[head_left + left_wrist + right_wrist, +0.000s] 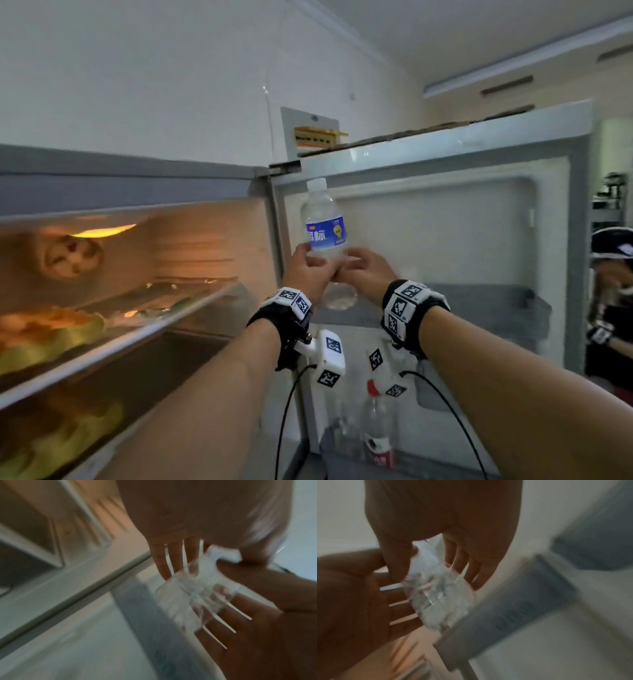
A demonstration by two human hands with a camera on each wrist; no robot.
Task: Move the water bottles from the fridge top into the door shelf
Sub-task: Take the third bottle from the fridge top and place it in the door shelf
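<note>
A clear water bottle (323,226) with a white cap and blue label stands upright in the air in front of the open fridge door's inner panel. My left hand (308,270) grips its lower body from the left, and my right hand (363,265) grips it from the right. The bottle's base hangs just above the grey door shelf (479,305). The blurred left wrist view shows the bottle's base (193,595) between my left fingers (171,558) and the right hand (257,628). From the right wrist, the bottle (436,595) sits over the shelf's front wall (522,601).
The lit fridge compartment (120,274) with food on glass shelves lies to the left. A red-capped bottle (376,428) stands in the lower door shelf. The door's top edge (445,140) is above. A person in a black cap (613,274) stands at the far right.
</note>
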